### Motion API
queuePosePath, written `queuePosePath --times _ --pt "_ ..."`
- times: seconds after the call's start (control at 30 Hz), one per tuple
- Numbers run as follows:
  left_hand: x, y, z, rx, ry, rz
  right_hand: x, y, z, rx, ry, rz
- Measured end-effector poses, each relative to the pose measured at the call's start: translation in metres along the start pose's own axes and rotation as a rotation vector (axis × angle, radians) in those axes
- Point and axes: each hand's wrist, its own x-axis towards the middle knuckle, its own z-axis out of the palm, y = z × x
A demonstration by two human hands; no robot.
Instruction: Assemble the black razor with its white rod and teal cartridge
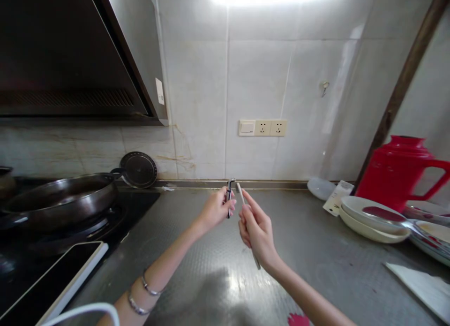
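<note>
My left hand (218, 207) is closed around a slim black-and-silver tool (229, 194) held upright, its bent metal top sticking out above the fingers. Its exact kind is too small to make out. In my right hand (258, 230) is a pale, thin toothbrush (240, 193), tilted so that its head points up and left. The brush head is close beside the top of the tool; whether they touch I cannot tell. The lower end of the brush handle shows below my right hand. Both hands are above the metal countertop (197, 279), near the tiled wall.
On the left, a steel pan (63, 199) sits on the black stove, with a white-edged phone-like device (66, 281) in front. A round dark disc (138, 170) leans against the wall. At right are a red thermos jug (395, 173), stacked dishes (369, 227) and a white cloth or paper (420, 286).
</note>
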Motion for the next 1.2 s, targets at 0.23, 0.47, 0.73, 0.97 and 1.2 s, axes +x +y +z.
queuePosePath --times 0.23,0.47,0.73,0.97,1.2 --pt "0.001 0.001 -0.002 -0.073 0.024 0.03 0.049 -0.039 -0.022 -0.093 -0.055 -0.139" --pt "-0.001 0.005 -0.007 -0.171 -0.129 0.061 0.077 -0.062 -0.051 -0.19 -0.29 -0.103" --pt "-0.004 0.012 -0.01 -0.077 -0.235 0.155 0.078 -0.071 -0.08 -0.403 -0.664 0.049" --pt "-0.011 0.021 -0.009 0.126 -0.243 0.271 0.068 -0.088 -0.067 -0.622 -0.705 0.044" --pt "-0.009 0.017 -0.01 0.107 -0.315 0.262 0.075 -0.088 -0.084 -0.657 -0.638 0.057"
